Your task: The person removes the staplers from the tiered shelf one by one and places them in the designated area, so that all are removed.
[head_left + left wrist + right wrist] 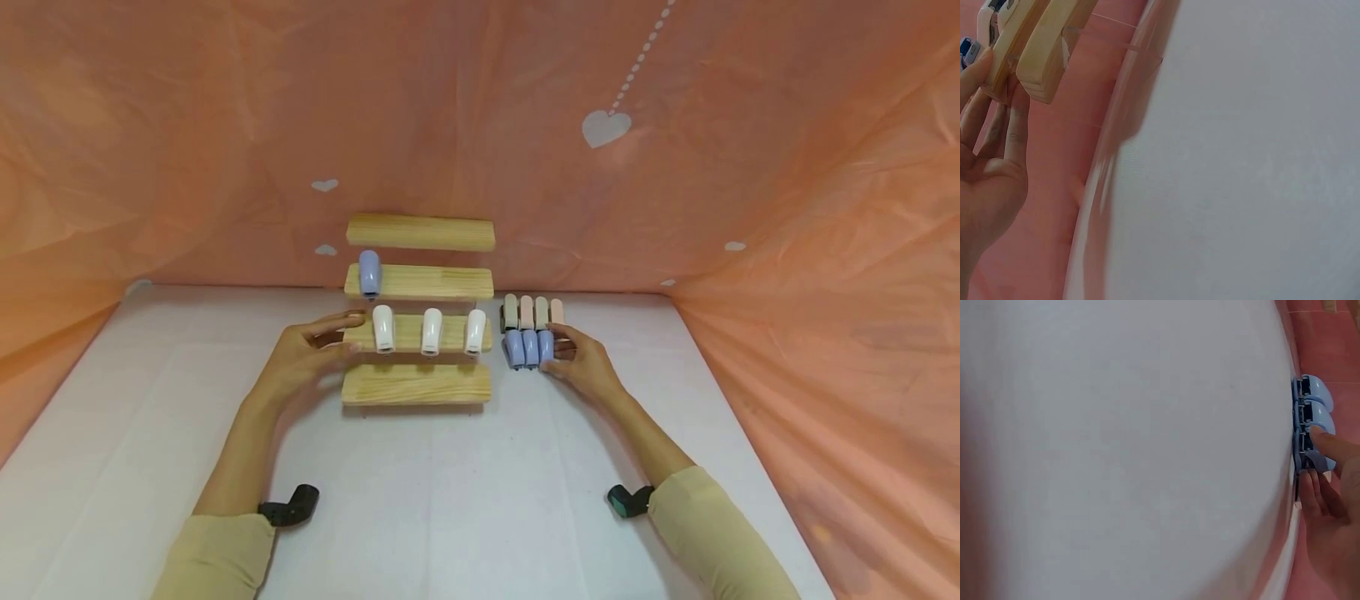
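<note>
My left hand (303, 354) holds the left end of a wooden shelf plank (408, 333), thumb on one face and fingers on the other. In the left wrist view the hand (991, 181) grips the plank end (1009, 59). Three white mini staplers (431, 331) stand spaced along this plank; a lavender-blue one (370, 272) sits at the left of the plank above (435, 282). Right of the shelves, my right hand (588, 364) pinches the rightmost blue mini stapler (546, 346) of a row of three. The right wrist view shows its thumb (1324, 441) on the blue casing.
Behind the blue row stand several green and pink mini staplers (527, 312). The top plank (420, 232) and bottom plank (416, 385) bear nothing. A white-covered table (465, 508) lies below, with an orange-pink curtain (465, 100) behind and at both sides.
</note>
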A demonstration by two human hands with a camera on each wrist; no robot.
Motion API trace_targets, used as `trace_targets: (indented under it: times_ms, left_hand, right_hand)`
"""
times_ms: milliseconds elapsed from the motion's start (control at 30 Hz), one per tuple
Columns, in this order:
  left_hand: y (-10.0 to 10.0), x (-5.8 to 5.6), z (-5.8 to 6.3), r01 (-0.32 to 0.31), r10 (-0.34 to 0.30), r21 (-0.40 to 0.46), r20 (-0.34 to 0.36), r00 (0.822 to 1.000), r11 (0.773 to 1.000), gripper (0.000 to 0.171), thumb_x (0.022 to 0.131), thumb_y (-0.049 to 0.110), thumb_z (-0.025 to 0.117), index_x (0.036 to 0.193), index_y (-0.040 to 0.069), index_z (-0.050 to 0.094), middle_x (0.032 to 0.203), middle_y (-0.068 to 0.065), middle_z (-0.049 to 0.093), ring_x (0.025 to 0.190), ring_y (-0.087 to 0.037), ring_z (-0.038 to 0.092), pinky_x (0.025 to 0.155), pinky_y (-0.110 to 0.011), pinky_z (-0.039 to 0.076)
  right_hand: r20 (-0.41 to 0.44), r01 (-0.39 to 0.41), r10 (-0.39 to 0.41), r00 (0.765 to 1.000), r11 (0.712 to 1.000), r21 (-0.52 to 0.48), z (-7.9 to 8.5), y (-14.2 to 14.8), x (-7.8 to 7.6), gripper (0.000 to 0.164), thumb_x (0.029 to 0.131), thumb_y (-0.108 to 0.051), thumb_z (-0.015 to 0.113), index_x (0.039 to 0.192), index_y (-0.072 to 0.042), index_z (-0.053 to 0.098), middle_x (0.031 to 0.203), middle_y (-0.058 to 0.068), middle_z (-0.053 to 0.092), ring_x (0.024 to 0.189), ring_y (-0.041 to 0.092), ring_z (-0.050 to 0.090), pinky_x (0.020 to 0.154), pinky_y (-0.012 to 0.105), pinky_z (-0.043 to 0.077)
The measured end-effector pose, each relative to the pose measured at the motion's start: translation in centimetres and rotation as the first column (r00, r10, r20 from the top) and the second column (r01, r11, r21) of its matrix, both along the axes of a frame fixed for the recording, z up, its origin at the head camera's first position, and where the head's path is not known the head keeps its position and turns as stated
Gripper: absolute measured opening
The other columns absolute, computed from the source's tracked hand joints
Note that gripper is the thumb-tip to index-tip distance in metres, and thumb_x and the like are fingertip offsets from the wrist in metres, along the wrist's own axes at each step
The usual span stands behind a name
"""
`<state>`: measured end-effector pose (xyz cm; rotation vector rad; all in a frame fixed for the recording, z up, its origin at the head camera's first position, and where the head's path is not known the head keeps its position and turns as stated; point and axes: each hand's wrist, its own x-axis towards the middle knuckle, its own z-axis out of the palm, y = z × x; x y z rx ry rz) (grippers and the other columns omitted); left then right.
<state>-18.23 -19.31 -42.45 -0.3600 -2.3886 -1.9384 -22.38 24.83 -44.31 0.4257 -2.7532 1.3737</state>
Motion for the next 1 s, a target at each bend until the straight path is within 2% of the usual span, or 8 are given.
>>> trace_targets:
  times_ms: [100,267,367,467,600,700,867,1000]
  left_hand:
    - [0.0,0.0,0.1,0.008,-0.008,0.011,-0.007,1.0,1.0,0.046,0.089,0.017,0.077,0.132,0.004,0.064,0.135,-0.001,0.062,0.11,-0.009,0.059,0.092,-0.018,0.049]
    - [0.0,0.1,0.2,0.0,0.0,-0.012,-0.016,1.0,1.0,0.047,0.089,0.016,0.077,0.131,0.001,0.064,0.137,-0.002,0.061,0.113,-0.008,0.058,0.093,-0.016,0.047]
    - [-0.1,0.2,0.1,-0.006,0.006,-0.023,-0.012,1.0,1.0,0.048,0.089,0.017,0.077,0.132,0.001,0.063,0.137,-0.002,0.061,0.114,-0.008,0.057,0.094,-0.016,0.046]
    - [-0.2,0.3,0.0,-0.001,0.0,-0.032,-0.029,1.0,0.999,0.046,0.089,0.015,0.076,0.131,-0.001,0.063,0.137,-0.004,0.061,0.117,-0.005,0.055,0.097,-0.017,0.046]
    - [-0.2,0.2,0.1,0.005,-0.007,-0.043,-0.039,0.999,0.999,0.045,0.09,0.015,0.076,0.13,-0.001,0.064,0.138,-0.009,0.059,0.117,-0.007,0.056,0.096,-0.017,0.047]
    - [-0.1,0.0,0.3,0.008,-0.01,-0.061,-0.036,0.999,0.998,0.045,0.09,0.017,0.076,0.131,0.001,0.064,0.14,-0.012,0.057,0.115,-0.011,0.058,0.091,-0.016,0.049]
    - [0.0,0.0,0.5,0.007,-0.008,-0.055,-0.018,1.0,0.998,0.045,0.09,0.017,0.076,0.131,0.0,0.064,0.142,-0.014,0.055,0.117,-0.01,0.058,0.089,-0.015,0.05]
    - [0.1,0.2,0.6,0.007,-0.008,-0.061,-0.018,1.0,0.998,0.046,0.09,0.017,0.075,0.131,-0.001,0.063,0.143,-0.015,0.054,0.118,-0.01,0.057,0.091,-0.014,0.049]
  right_hand:
    - [-0.022,0.021,-0.02,1.0,1.0,0.02,0.5,0.0,0.1,0.062,0.08,0.001,0.08,0.138,-0.002,0.055,0.119,0.02,0.065,0.102,0.031,0.068,0.09,0.036,0.056]
    - [-0.062,0.044,-0.045,0.997,0.999,-0.014,1.5,-0.1,0.0,0.054,0.081,-0.001,0.08,0.131,0.0,0.061,0.118,0.018,0.067,0.099,0.031,0.068,0.086,0.031,0.056]
    - [-0.105,0.022,-0.028,0.994,0.998,-0.063,2.1,-0.4,-0.1,0.052,0.081,-0.001,0.081,0.13,0.002,0.062,0.119,0.019,0.067,0.1,0.033,0.067,0.087,0.031,0.056]
    - [-0.135,-0.007,-0.01,0.991,0.992,-0.125,3.7,-1.4,0.5,0.051,0.082,0.004,0.079,0.128,0.01,0.06,0.119,0.027,0.065,0.102,0.042,0.065,0.091,0.042,0.055]
    - [-0.164,-0.021,-0.007,0.986,0.985,-0.173,5.2,-2.3,0.3,0.048,0.081,0.006,0.078,0.126,0.01,0.061,0.119,0.029,0.064,0.105,0.043,0.064,0.093,0.042,0.054]
    - [-0.193,-0.036,-0.002,0.981,0.98,-0.196,5.3,-2.4,-0.6,0.047,0.081,0.002,0.079,0.126,0.004,0.064,0.12,0.025,0.065,0.107,0.038,0.063,0.094,0.034,0.053]
    - [-0.221,-0.063,0.018,0.975,0.978,-0.197,6.6,-3.6,-0.8,0.049,0.082,-0.002,0.081,0.127,0.004,0.063,0.116,0.026,0.065,0.106,0.036,0.063,0.095,0.035,0.053]
    - [-0.257,-0.12,0.066,0.964,0.972,-0.201,7.5,-4.8,-1.0,0.05,0.081,0.0,0.081,0.127,0.007,0.062,0.115,0.028,0.065,0.107,0.04,0.062,0.094,0.035,0.053]
